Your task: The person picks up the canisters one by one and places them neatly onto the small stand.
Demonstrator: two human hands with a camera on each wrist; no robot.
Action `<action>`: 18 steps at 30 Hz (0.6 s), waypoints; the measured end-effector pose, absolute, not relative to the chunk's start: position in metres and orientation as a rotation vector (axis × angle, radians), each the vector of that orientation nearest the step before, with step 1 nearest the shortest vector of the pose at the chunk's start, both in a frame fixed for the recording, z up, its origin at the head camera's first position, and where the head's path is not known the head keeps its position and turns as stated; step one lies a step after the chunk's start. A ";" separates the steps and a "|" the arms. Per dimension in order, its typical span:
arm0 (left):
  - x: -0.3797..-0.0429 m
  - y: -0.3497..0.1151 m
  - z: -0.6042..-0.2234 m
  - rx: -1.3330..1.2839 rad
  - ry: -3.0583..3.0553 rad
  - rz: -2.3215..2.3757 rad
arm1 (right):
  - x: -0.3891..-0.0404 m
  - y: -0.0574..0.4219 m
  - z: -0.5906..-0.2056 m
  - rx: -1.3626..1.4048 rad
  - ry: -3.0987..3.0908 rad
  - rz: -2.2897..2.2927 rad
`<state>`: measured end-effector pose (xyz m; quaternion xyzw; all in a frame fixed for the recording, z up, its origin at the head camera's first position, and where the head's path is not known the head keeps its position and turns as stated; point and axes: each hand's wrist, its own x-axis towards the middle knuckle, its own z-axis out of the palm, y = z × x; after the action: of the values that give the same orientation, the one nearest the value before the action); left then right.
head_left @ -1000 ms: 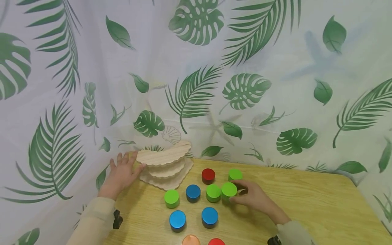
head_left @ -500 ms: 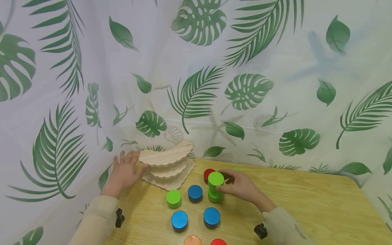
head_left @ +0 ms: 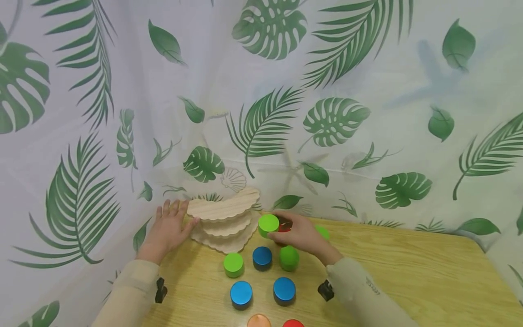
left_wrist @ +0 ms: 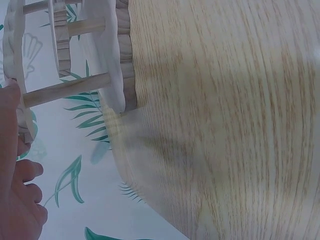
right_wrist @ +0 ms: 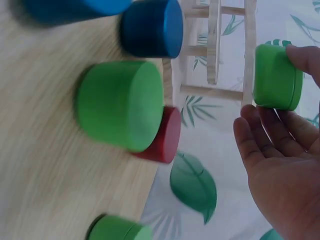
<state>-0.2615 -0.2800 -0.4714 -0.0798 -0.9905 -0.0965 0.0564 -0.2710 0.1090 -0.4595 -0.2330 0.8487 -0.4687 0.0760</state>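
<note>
A three-tier wooden stand (head_left: 222, 208) with scalloped edges stands at the back left. My left hand (head_left: 169, 230) is at the left end of its top tier, thumb (left_wrist: 11, 95) against the edge and the other fingers loosely bent beyond it. My right hand (head_left: 300, 231) pinches a small round green tin (head_left: 268, 225) between thumb and fingertips. In the right wrist view this held green tin (right_wrist: 276, 77) shows a lid seam and is raised to about the top tier's height, near the stand. A red tin (head_left: 284, 226) is partly hidden behind the right hand.
On the wooden table (head_left: 388, 268) stand more tins: green ones (head_left: 233, 265), a dark blue one (head_left: 262, 258), lighter blue ones (head_left: 241, 294), and an orange one (head_left: 259, 320) and a red one (head_left: 293, 323) at the front. A leaf-print curtain (head_left: 261, 113) encloses the back and left.
My right hand has carried the green tin up and left from the table, over another green tin, toward the stand. The left hand has stayed at the top tier.
</note>
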 end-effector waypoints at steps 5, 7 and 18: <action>-0.264 -0.276 -0.472 -0.254 -2.998 -0.303 | -0.280 0.090 -0.453 -0.704 2.563 -1.393; -0.265 -0.276 -0.472 -0.259 -2.996 -0.305 | -0.284 0.082 -0.451 -0.718 2.586 -1.384; -0.263 -0.280 -0.472 -0.247 -2.993 -0.325 | -0.308 0.039 -0.448 -0.772 2.600 -1.434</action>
<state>-0.2630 -0.2804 -0.4719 -0.0817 -0.9890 -0.1074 0.0602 -0.3080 0.0391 -0.4479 -0.2516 0.8469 -0.4671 0.0367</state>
